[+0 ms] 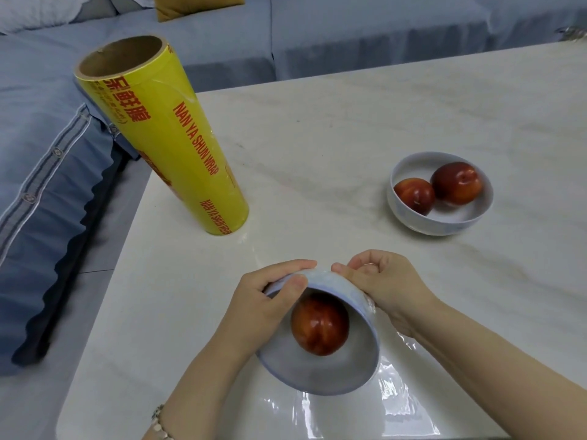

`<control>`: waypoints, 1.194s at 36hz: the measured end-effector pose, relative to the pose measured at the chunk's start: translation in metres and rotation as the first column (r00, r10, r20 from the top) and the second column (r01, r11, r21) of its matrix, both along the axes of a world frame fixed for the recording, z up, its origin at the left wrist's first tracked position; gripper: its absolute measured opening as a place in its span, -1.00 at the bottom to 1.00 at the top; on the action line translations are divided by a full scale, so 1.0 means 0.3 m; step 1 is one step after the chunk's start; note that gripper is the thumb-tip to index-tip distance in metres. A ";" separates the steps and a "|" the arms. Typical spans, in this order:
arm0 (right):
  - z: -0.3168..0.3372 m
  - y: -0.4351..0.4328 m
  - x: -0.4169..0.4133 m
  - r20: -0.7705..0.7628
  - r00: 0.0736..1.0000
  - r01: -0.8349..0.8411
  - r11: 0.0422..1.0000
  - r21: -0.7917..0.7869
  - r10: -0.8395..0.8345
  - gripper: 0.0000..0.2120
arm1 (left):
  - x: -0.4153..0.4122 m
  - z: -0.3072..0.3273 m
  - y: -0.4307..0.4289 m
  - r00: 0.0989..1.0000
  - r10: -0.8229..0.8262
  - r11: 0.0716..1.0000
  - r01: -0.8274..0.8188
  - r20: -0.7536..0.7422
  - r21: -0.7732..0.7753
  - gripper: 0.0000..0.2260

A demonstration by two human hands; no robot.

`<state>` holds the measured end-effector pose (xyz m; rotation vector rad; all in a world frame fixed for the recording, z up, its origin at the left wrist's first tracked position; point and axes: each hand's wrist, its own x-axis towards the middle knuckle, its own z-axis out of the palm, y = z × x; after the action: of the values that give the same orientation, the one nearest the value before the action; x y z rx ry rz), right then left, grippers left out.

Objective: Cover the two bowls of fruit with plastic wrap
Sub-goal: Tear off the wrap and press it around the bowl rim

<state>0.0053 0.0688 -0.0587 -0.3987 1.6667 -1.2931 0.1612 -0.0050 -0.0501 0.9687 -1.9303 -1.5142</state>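
A white bowl [320, 373] is tilted toward me near the table's front edge, with one red fruit [319, 327] inside under a film of plastic wrap [394, 392]. The wrap spreads out shiny on the table below and to the right of the bowl. My left hand [270, 296] grips the bowl's far left side, thumb over the rim. My right hand [384, 281] presses the wrap against the bowl's far right side. A second white bowl [440, 222] holding two red fruits [457, 183] stands uncovered at the right. The yellow roll of wrap [165, 141] stands upright at the left.
The white marble table [349, 122] ends at a left edge beside a blue sofa [47, 147] with a pillow. More blue sofa cushions [349, 33] and a mustard pillow [193, 6] run along the far side. A bracelet [158, 423] is on my left wrist.
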 end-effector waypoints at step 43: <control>0.049 0.159 -0.028 0.061 0.977 -0.181 0.948 -0.260 0.203 -0.76 | -0.063 -0.037 0.092 0.937 0.345 0.860 -0.342 0.062 0.379 -0.61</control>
<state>-0.0032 0.1165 -0.0440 -0.6333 1.3569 -1.3596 0.1422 0.0226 -0.0613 1.3876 -1.3731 -1.7010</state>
